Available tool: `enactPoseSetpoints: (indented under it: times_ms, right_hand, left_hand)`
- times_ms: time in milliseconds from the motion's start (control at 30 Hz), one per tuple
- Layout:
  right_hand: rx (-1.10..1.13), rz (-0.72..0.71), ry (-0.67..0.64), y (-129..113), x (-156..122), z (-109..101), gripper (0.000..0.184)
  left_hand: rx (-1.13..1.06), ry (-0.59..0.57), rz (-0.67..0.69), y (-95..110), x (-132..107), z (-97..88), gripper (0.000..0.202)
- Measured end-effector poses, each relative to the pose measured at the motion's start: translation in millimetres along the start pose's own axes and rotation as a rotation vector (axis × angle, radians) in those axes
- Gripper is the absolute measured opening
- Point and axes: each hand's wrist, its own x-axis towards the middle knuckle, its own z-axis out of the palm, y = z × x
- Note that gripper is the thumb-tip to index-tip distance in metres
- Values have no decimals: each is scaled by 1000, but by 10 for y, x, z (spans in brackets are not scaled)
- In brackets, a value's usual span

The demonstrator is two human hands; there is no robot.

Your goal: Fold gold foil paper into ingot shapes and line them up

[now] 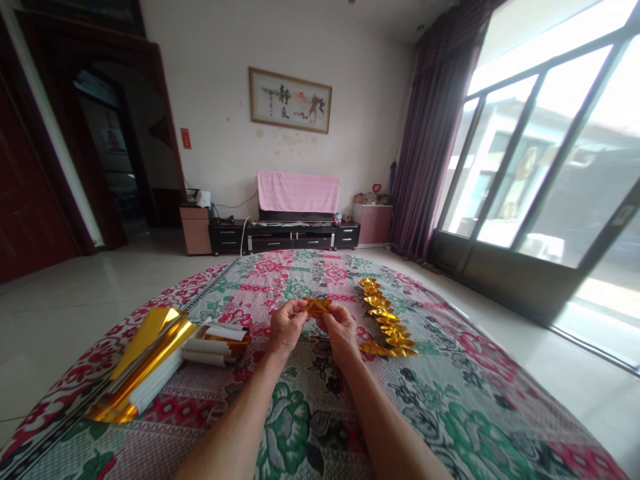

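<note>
Between my two hands is a small folded piece of gold foil paper (318, 307), held just above the patterned cloth. My left hand (289, 327) pinches its left end, and my right hand (341, 331) pinches its right end. To the right of my right hand lies a row of folded gold foil pieces (383, 312), boat-like in shape and overlapping one another. Left of my left hand rest curled sheets of gold foil paper with white backs (213, 345). A larger stack of gold foil sheets (150, 367) lies farther left.
A flowered cloth (285, 427) in red, green and grey covers the broad surface under my hands. Beyond it stands a low black cabinet (290, 239) with a pink towel (299, 191) draped over a screen. Glass doors (510, 153) and a purple curtain (425, 133) are at the right.
</note>
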Motion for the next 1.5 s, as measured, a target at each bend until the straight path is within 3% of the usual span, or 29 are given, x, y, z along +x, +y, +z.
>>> enactPoseSetpoints:
  times_ms: [233,433,633,933,1100,1300,1500]
  right_hand:
    - [-1,12,-23,-45,-40,44,32]
    - [-82,-50,-6,-61,-60,61,24]
    - [-215,-25,12,-62,-66,73,24]
    - [-317,-82,-44,7,-34,47,18]
    - [-393,-139,-70,60,-1,17,23]
    - [-460,-132,-63,12,-19,17,29]
    - [-432,-95,-35,-53,-63,53,25]
  left_hand:
    - [65,53,18,-84,34,-42,6]
    - [213,19,33,-181,72,-65,19]
    - [330,18,88,-241,112,-99,22]
    - [317,50,103,-242,131,-127,22]
    - [349,44,108,-210,110,-123,24]
    - [424,38,143,-160,85,-111,24]
    - [335,32,114,-157,79,-91,20]
